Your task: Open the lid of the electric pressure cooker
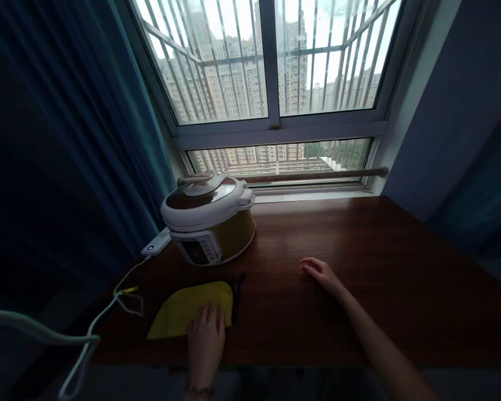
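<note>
Item one — my left hand (205, 340): palm down, fingers (211, 313) spread flat and pressing on the near right corner of a yellow cloth (187, 309). Nothing gripped; the hand only lies on top.

Item two — the yellow cloth: flat on the surface (379, 267), running out to the left of and beyond my left fingers. A dark edge (236, 292) shows along its right side, just past my fingertips; I cannot tell what that dark piece is.

Item three — my right hand (320, 273): resting on bare wood, well apart from the cloth, fingers loosely curled toward the left, holding nothing.

Item four — an electric cooker (209, 220): beyond my left fingers, past the far edge of the cloth and near it but not touching. White lid closed, brown top with a handle, yellow body, control panel facing me.

Item five — a white power strip (156, 243): just left of the cooker, at the surface edge. Its white cable (96, 323) trails down and left of my left hand, off the surface.

Item six — a wooden rod (317, 175): lying along the window sill, far beyond both hands.

Item seven — a barred window (271, 72) behind the rod; blue curtain (108, 111) hanging to the far left.
</note>
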`<state>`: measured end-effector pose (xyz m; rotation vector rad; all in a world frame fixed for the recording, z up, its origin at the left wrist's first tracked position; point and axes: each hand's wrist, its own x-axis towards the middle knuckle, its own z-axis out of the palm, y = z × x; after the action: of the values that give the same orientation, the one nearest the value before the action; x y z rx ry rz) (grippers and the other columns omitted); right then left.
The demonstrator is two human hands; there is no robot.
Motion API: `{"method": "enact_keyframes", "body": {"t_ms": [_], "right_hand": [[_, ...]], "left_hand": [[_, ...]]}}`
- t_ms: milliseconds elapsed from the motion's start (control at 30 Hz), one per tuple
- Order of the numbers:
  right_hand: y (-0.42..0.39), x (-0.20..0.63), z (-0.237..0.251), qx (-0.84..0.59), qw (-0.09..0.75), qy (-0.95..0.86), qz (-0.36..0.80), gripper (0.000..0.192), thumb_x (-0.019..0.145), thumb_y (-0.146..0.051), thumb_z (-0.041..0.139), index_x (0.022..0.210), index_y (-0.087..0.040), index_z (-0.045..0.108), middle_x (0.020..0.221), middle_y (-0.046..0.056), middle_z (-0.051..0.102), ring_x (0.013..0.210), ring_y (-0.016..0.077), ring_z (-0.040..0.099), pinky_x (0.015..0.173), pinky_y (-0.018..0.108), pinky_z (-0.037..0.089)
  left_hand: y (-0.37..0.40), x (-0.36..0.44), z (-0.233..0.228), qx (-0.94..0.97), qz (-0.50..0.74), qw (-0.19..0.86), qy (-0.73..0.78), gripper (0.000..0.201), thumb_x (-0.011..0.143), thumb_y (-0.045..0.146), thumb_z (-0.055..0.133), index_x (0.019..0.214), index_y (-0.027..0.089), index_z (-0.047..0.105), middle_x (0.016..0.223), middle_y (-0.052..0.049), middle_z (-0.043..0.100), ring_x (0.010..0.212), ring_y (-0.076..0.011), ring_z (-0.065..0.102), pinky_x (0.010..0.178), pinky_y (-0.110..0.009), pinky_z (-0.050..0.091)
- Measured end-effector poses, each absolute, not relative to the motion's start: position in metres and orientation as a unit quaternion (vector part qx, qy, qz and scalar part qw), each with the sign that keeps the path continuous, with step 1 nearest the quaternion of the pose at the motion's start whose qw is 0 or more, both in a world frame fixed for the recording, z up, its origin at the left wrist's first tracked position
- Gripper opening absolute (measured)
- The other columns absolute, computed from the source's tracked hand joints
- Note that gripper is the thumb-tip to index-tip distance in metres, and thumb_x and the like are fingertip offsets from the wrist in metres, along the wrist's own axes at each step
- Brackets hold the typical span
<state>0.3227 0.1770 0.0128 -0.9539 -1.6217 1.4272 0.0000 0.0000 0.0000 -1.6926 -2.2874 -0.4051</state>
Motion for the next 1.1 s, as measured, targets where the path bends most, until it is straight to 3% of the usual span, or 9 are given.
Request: {"method": "enact_keyframes", "body": {"t_ms": [233, 333, 400, 500, 633, 800, 1100], "right_hand": [[0.133, 0.3, 0.041, -0.419, 0.437, -0.711, 0.358, 0.027, 0.081, -0.043, 0.05, 0.083, -0.019, 0.063, 0.085, 0.008, 0.065, 0.082, 0.0206, 0.06, 0.077, 0.035, 0.047], [0.086, 0.266, 0.048, -0.396, 0.421, -0.729, 0.366, 0.025, 0.086, -0.035, 0.043, 0.094, -0.02, 0.061, 0.093, 0.008, 0.064, 0.089, 0.0197, 0.059, 0.081, 0.033, 0.047], [0.054, 0.239, 0.044, -0.384, 0.388, -0.749, 0.376, 0.029, 0.085, -0.03, 0.042, 0.107, -0.019, 0.058, 0.107, 0.01, 0.06, 0.102, 0.0211, 0.055, 0.092, 0.036, 0.044], [0.022, 0.208, 0.032, -0.387, 0.316, -0.779, 0.379, 0.047, 0.08, -0.024, 0.044, 0.126, -0.016, 0.047, 0.131, 0.011, 0.046, 0.126, 0.0249, 0.037, 0.107, 0.042, 0.031], [0.012, 0.192, 0.021, -0.395, 0.251, -0.804, 0.367, 0.056, 0.077, -0.023, 0.048, 0.133, -0.017, 0.042, 0.14, 0.006, 0.038, 0.136, 0.028, 0.017, 0.112, 0.046, 0.02], [0.013, 0.211, 0.026, -0.409, 0.25, -0.805, 0.35, 0.045, 0.079, -0.021, 0.047, 0.123, -0.021, 0.054, 0.134, 0.002, 0.046, 0.133, 0.027, 0.026, 0.109, 0.043, 0.027], [0.01, 0.297, 0.031, -0.502, 0.261, -0.776, 0.278, 0.034, 0.088, -0.024, 0.035, 0.108, -0.024, 0.063, 0.126, -0.001, 0.054, 0.128, 0.0193, 0.037, 0.105, 0.037, 0.036]], "left_hand": [[0.002, 0.097, 0.024, -0.602, -0.125, 0.107, -0.782, 0.037, 0.086, 0.028, 0.037, 0.112, 0.014, 0.06, 0.121, -0.012, 0.057, 0.112, -0.0304, 0.047, 0.089, -0.046, 0.041], [0.007, 0.108, 0.026, -0.64, -0.165, 0.044, -0.75, 0.035, 0.086, 0.027, 0.039, 0.113, 0.018, 0.059, 0.12, -0.009, 0.057, 0.111, -0.0275, 0.048, 0.092, -0.045, 0.042], [0.011, 0.098, 0.025, -0.654, -0.209, -0.001, -0.727, 0.034, 0.087, 0.026, 0.036, 0.112, 0.019, 0.059, 0.117, -0.007, 0.059, 0.11, -0.023, 0.051, 0.095, -0.041, 0.042], [0.014, 0.065, 0.018, -0.629, -0.267, -0.013, -0.73, 0.037, 0.088, 0.027, 0.033, 0.113, 0.014, 0.057, 0.117, -0.009, 0.059, 0.113, -0.0196, 0.051, 0.1, -0.037, 0.04], [0.009, 0.019, 0.0, -0.598, -0.243, 0.042, -0.762, 0.045, 0.086, 0.034, 0.036, 0.116, 0.007, 0.054, 0.125, -0.015, 0.052, 0.12, -0.0246, 0.045, 0.103, -0.04, 0.037], [-0.002, 0.012, -0.022, -0.638, -0.179, 0.093, -0.744, 0.049, 0.086, 0.036, 0.035, 0.118, 0.004, 0.054, 0.127, -0.017, 0.052, 0.123, -0.0275, 0.043, 0.103, -0.041, 0.038], [0.004, 0.109, -0.005, -0.701, -0.147, 0.119, -0.688, 0.041, 0.085, 0.029, 0.041, 0.119, 0.009, 0.055, 0.125, -0.013, 0.054, 0.12, -0.0265, 0.045, 0.096, -0.039, 0.045]]}}
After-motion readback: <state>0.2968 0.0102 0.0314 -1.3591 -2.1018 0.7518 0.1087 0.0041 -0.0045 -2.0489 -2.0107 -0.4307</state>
